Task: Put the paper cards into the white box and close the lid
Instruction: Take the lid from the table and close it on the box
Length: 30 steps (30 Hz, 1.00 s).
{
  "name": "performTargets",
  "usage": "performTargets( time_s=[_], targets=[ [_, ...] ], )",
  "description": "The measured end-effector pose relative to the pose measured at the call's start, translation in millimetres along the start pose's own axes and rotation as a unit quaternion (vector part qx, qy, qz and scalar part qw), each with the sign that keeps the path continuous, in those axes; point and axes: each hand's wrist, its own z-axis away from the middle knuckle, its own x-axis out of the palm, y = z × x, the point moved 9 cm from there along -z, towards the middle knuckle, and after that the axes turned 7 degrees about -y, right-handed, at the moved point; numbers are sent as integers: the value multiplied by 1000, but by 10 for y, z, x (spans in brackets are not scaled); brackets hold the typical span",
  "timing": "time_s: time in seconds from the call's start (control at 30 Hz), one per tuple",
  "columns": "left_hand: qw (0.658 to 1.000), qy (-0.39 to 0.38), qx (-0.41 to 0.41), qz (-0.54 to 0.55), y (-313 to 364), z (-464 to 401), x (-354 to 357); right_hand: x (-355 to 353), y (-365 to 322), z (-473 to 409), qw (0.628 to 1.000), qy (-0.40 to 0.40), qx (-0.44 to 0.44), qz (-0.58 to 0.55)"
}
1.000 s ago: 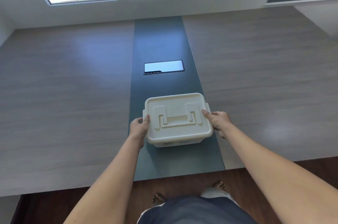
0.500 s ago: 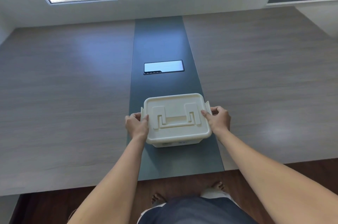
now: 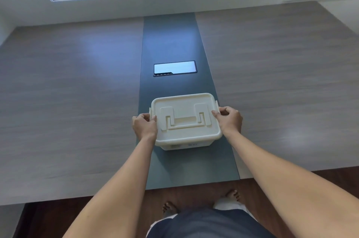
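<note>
White rectangular plastic box (image 3: 185, 145), one item: we find it standing on the dark grey-green centre strip (image 3: 174, 43) of the wide grey wood-grain bench (image 3: 68, 101), near the bench's front edge. Its cream-white moulded lid (image 3: 184, 109) sits flat on top, with a fold-down handle (image 3: 185, 123) lying in its recess.

Our left hand (image 3: 144, 126) is at the left end of the box, fingers curled onto the side latch (image 3: 150, 112) and thumb on the lid's edge. Our right hand (image 3: 229, 118) does likewise at the right end, fingers bent over that latch and thumb on the lid. We cannot tell whether either latch is snapped down.

Paper cards: none visible to us.

Further toward the far edge, on the same strip, we list a dark-framed glossy rectangular panel (image 3: 174, 67).
</note>
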Motion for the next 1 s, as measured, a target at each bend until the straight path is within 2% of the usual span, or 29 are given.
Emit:
performTargets(
  time_s=[0.07,0.2,0.3,0.43,0.53,0.63,0.8,1.0],
  targets=[
    [1000,-8,17,-7,53,-25,-12,-25,-60,-15,1000,-4,-6,-5],
    [994,-36,102,-22,331,-3,-78,-99,-208,-69,998,-33,-36,-39],
    [994,-39,98,-8,172,53,-124,-127,-12,-16,997,-36,-32,-59],
    [988,17,115,-100,-241,99,-157,-60,482,148,998,-47,-29,22],
    [963,-12,132,-234,-556,136,27,60,800,233,987,-58,-36,147],
    [926,-70,151,-338,-848,212,254,238,1056,265,953,-93,-67,281],
    [890,-119,162,-409,-1253,285,469,413,1304,363,896,-95,-123,415],
    [866,-107,160,-461,-1484,298,456,476,1480,401,870,-79,-133,468]
  ],
)
